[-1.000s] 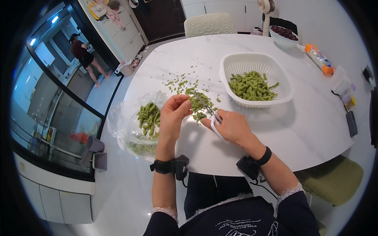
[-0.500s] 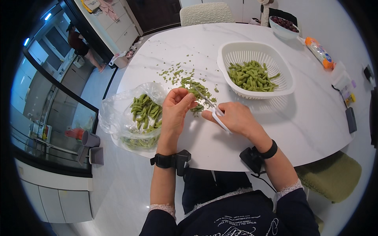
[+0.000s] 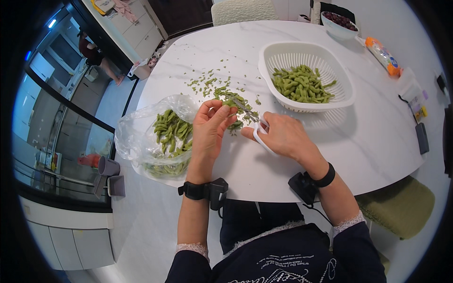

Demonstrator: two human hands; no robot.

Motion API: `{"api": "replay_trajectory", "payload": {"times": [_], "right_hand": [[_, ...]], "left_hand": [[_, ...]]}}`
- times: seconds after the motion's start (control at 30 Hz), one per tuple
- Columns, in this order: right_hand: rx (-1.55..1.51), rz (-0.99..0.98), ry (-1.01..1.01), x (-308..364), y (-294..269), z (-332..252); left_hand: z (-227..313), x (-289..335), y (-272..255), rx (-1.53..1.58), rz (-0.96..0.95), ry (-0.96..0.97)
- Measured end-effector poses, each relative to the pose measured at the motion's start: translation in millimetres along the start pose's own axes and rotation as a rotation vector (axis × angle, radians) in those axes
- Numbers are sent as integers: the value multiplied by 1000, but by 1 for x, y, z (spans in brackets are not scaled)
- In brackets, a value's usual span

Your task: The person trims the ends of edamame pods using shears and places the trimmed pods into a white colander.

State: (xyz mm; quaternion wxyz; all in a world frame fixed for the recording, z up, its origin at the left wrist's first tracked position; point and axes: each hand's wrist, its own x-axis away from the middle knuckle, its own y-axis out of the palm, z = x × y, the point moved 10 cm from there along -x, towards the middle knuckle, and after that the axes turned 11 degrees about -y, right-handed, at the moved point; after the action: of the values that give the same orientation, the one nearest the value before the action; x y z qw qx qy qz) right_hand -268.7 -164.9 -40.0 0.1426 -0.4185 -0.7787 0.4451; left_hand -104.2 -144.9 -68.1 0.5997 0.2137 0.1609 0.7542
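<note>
My left hand (image 3: pixel 211 126) pinches a green edamame pod (image 3: pixel 229 103) between thumb and fingers. In my right hand (image 3: pixel 284 135) is a pair of scissors with white handles (image 3: pixel 261 137), the metal blades reaching to the pod's end. Beneath both hands lies a scatter of pod trimmings (image 3: pixel 207 86) on the white table. A clear plastic bag (image 3: pixel 133 126) beside my left hand holds more pods (image 3: pixel 172 129). Beyond my right hand, a white slatted basket (image 3: pixel 347 94) contains a heap of pods (image 3: pixel 302 85). Black devices are strapped to both wrists.
At the table's far right are a bowl of dark red fruit (image 3: pixel 339 26), an orange-and-white package (image 3: pixel 383 56) and a dark phone-like slab (image 3: pixel 422 138). A green stool (image 3: pixel 401 207) stands at the near right. Another person (image 3: pixel 96 54) stands in the room at left.
The view has shifted slightly. The pod in my left fingers shows more clearly now, and the scissor blades have come up against it. Both hands keep their holds.
</note>
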Motion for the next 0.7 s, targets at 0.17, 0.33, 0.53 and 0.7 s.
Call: {"api": "replay_trajectory", "payload": {"times": [0.17, 0.33, 0.53, 0.7], "right_hand": [[20, -1, -9, 0, 0, 0], [28, -12, -44, -1, 2, -3], [50, -62, -31, -1, 3, -4], [66, -53, -46, -2, 5, -3]], "left_hand": [[1, 0, 0, 34, -3, 2], [-4, -3, 0, 35, -34, -28], [-9, -2, 5, 15, -68, -71], [-10, -1, 4, 7, -58, -80]]}}
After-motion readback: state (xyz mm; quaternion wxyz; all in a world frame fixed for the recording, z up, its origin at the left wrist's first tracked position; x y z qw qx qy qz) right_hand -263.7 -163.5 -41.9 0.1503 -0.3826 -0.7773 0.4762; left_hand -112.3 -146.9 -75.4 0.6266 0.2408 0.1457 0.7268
